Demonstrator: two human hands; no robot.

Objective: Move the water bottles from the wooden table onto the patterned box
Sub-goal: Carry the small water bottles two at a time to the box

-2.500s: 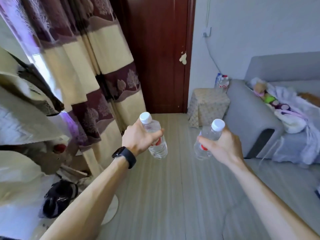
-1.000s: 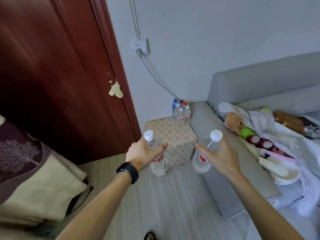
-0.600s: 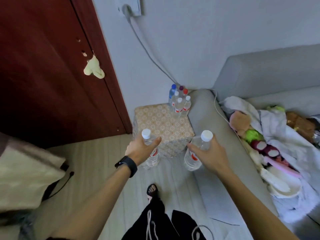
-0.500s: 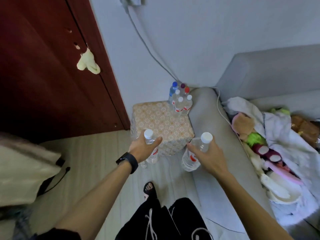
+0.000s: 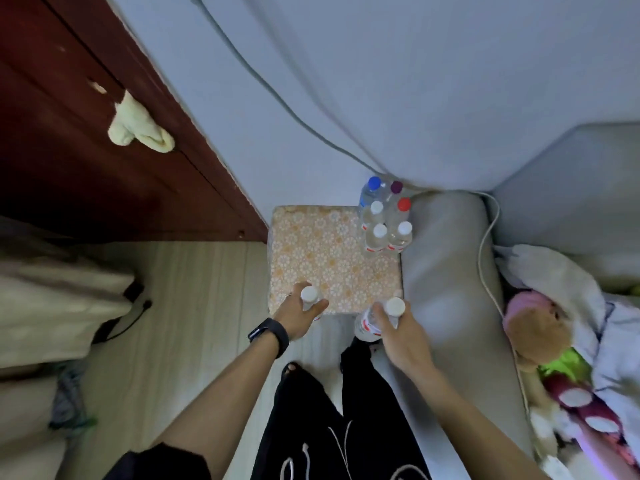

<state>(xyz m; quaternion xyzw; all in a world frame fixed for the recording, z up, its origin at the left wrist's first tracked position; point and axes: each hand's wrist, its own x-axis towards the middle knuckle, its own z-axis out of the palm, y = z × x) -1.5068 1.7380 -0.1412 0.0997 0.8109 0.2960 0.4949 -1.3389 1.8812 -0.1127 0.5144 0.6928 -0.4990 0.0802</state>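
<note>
Clear plastic water bottle with white cap (image 5: 309,294): held upright in my left hand (image 5: 297,315), fingers wrapped round its body, over the near edge of the orange floral-patterned box (image 5: 322,258). A second clear bottle with red label (image 5: 367,328) is clamped in my right hand (image 5: 403,337), fingers curled round its neck, just short of the box's near right corner, beside the grey sofa arm (image 5: 446,271). Six bottles with mixed caps (image 5: 386,225) stand grouped at the far right corner. Judgement: delivery is well advanced, and both held bottles are not yet set down. The wooden desk is out of view, so the remainder is unknown.
</note>
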